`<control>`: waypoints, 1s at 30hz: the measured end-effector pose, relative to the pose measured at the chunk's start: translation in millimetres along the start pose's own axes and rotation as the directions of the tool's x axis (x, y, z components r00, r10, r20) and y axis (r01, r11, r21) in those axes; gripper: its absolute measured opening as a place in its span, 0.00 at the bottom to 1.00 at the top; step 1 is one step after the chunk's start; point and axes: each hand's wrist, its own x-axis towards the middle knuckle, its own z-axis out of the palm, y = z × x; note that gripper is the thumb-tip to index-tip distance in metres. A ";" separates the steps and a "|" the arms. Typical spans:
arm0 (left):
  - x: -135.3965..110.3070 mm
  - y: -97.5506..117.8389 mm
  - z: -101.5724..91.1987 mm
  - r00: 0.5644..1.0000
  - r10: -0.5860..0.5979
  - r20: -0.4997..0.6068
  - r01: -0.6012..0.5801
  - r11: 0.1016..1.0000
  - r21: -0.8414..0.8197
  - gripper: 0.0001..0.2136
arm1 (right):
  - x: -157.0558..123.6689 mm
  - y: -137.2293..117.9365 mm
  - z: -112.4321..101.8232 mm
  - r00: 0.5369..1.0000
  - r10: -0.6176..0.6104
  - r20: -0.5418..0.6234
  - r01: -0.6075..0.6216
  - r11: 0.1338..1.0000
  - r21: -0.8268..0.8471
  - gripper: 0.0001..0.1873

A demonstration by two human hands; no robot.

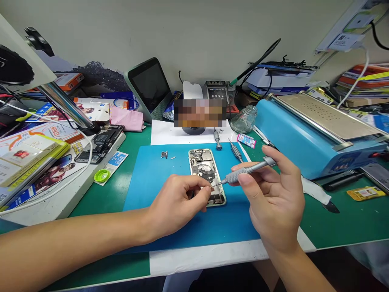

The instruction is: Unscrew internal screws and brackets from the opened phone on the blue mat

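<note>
An opened smartphone lies on a blue mat, its inner parts showing. Above its lower half, my left hand pinches something too small to make out between thumb and fingertips. My right hand holds a grey precision screwdriver, tilted, with its tip close to the left fingertips. Whether the tip touches what they pinch I cannot tell. A small metal part and a tiny light piece rest on the mat left of the phone. Two more screwdrivers, one dark grey and one lighter, lie beyond it.
At the right stands a blue machine with a metal top plate. A glass jar is at the back, near a tablet-like screen. Boxes and another opened phone crowd the left, beside a green cap.
</note>
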 end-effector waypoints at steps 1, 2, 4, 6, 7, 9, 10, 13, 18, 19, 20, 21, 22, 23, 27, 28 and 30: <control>0.0 0.6 0.1 1.000 0.000 -0.001 0.000 1.000 0.000 0.11 | 0.0 0.0 0.0 1.000 -0.001 -0.001 0.001 1.000 0.000 0.27; -0.2 1.2 0.2 1.000 -0.001 -0.002 0.001 1.000 -0.001 0.11 | 0.1 -0.1 0.1 1.000 -0.004 -0.002 0.004 1.000 0.001 0.26; -0.5 2.0 0.2 1.000 -0.004 -0.008 0.004 1.000 0.000 0.11 | 0.3 -0.3 0.2 1.000 -0.007 -0.001 0.007 1.000 0.000 0.27; -0.8 2.5 -0.2 1.000 -0.008 -0.015 0.008 1.000 0.001 0.11 | 0.6 -0.7 0.4 1.000 -0.010 -0.005 0.010 1.000 0.002 0.26; -1.0 2.5 -0.5 1.000 -0.010 -0.017 0.010 1.000 0.001 0.11 | 0.8 -0.8 0.5 1.000 -0.010 -0.008 0.010 1.000 0.004 0.26; -1.3 2.5 -1.1 1.000 -0.013 -0.018 0.013 1.000 0.002 0.11 | 1.0 -0.8 0.7 1.000 -0.010 -0.015 0.010 1.000 0.010 0.26; -1.4 2.4 -1.4 1.000 -0.015 -0.017 0.015 1.000 0.001 0.11 | 1.1 -0.7 0.9 1.000 -0.010 -0.018 0.011 1.000 0.013 0.26; -1.9 2.3 -1.7 1.000 -0.021 -0.019 0.021 1.000 0.000 0.11 | 1.2 0.0 1.0 1.000 -0.009 -0.018 0.009 1.000 0.018 0.26; -1.8 0.7 -0.2 0.999 -0.027 -0.020 0.027 1.000 0.001 0.09 | 0.7 -0.2 1.1 1.000 -0.006 -0.016 0.006 1.000 0.007 0.26; -1.7 0.3 0.0 0.999 -0.025 -0.024 0.025 1.000 0.002 0.09 | 0.5 -0.5 1.3 1.000 -0.003 -0.018 0.003 1.000 0.008 0.26; -1.6 -0.1 0.1 0.999 -0.016 -0.034 0.017 1.000 0.009 0.09 | 0.5 -0.8 1.4 1.000 -0.004 -0.022 0.004 1.000 0.013 0.26; -1.5 -0.3 0.2 0.999 0.004 -0.054 -0.003 1.000 0.026 0.08 | 0.8 -1.0 1.5 1.000 -0.008 -0.029 0.008 1.000 0.020 0.26; -1.6 -0.4 0.1 0.996 0.038 -0.083 -0.034 0.998 0.054 0.07 | 1.3 -1.1 1.2 0.999 -0.014 -0.037 0.015 0.999 0.029 0.26; -1.9 -0.3 0.0 0.990 0.086 -0.116 -0.075 0.993 0.094 0.06 | 2.3 -1.1 0.5 0.999 -0.019 -0.046 0.021 0.999 0.034 0.25; -5.0 0.4 0.1 0.933 0.344 -0.107 -0.297 0.902 0.313 0.07 | 9.4 1.0 -8.8 0.998 -0.018 -0.061 0.019 1.000 0.025 0.25; -6.1 0.2 0.3 0.916 0.399 -0.048 -0.356 0.861 0.364 0.08 | 11.3 2.1 -12.4 0.998 -0.015 -0.067 0.016 1.000 0.018 0.25; -8.0 -0.7 1.0 0.880 0.465 0.097 -0.455 0.766 0.454 0.11 | 13.7 4.7 -19.5 0.996 -0.014 -0.087 0.015 1.000 0.001 0.26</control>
